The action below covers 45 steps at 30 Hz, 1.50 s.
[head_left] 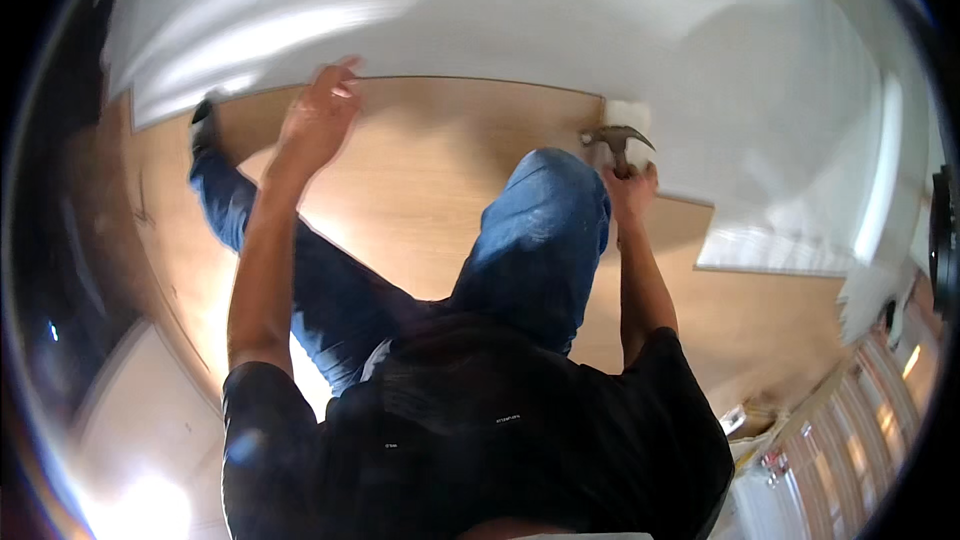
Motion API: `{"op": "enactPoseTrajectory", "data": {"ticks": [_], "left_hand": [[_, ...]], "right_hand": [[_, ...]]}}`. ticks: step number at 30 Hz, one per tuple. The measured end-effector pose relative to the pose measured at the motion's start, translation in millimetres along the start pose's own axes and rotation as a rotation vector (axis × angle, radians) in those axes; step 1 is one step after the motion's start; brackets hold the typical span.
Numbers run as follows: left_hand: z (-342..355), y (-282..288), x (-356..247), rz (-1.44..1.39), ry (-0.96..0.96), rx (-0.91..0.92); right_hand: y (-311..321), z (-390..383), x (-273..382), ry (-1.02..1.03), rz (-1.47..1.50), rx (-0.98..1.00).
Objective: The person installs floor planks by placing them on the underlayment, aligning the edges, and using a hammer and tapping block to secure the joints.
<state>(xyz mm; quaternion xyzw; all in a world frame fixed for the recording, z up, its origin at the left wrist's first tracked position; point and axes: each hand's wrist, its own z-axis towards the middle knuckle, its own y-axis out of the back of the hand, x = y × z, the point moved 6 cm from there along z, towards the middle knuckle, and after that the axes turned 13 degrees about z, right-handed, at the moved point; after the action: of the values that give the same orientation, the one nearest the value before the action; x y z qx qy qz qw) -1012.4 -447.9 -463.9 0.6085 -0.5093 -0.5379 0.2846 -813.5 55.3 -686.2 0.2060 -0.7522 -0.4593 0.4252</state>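
Nearest, below the black shirt (450,420), the bent right knee (545,205) in blue jeans is just beside the right hand (630,190), and that closeness looks like the first hazard: a short or badly aimed swing could catch the leg. The hammer (618,137) is in that hand, at the stepped edge of the wood-look floor boards (440,170), its head lying crosswise with the curved claw toward the right. A glancing blow there could chip a board's edge, most likely if the head came down tilted. The right fingers are closed around the handle close under the head; such a short grip may give good control but little force. The left hand (322,118) reaches further forward, over or on the boards near their far edge; its fingers are loosely spread and partly curled, blurred, with nothing visible in them, and I cannot tell whether they touch the floor. A white piece (627,115) shows behind the hammer head, perhaps separate from the pale sheet (560,20) that stretches beyond the boards; if loose, it could slip when knocked.
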Motion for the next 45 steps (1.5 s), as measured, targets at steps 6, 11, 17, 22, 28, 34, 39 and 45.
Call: {"op": "enactPoseTrajectory", "data": {"ticks": [6,11,17,22,28,34,39,45], "left_hand": [[13,-275,-160,0.400,-0.517,0.639],[-2,-332,-192,0.489,-0.579,0.546],[-4,-347,-166,0.488,-0.647,0.482],[-1,-343,-175,0.534,-0.612,0.566],[-5,-352,-206,0.571,-0.783,0.523],[7,-359,-244,0.335,-0.661,0.567],[9,-353,-256,0.575,-0.937,0.559],[3,-359,-252,0.656,-0.984,0.556]], "right_hand": [[-15,0,-23,-0.107,0.070,-0.072],[-18,9,3,-0.223,0.099,-0.029],[-24,8,17,-0.274,0.082,0.053],[-18,15,24,-0.293,0.098,0.063],[-21,26,16,-0.276,0.094,0.080],[6,28,-32,0.084,0.182,0.153],[43,23,-132,-0.518,0.507,0.065],[16,20,-136,-0.424,0.319,0.371]]}}
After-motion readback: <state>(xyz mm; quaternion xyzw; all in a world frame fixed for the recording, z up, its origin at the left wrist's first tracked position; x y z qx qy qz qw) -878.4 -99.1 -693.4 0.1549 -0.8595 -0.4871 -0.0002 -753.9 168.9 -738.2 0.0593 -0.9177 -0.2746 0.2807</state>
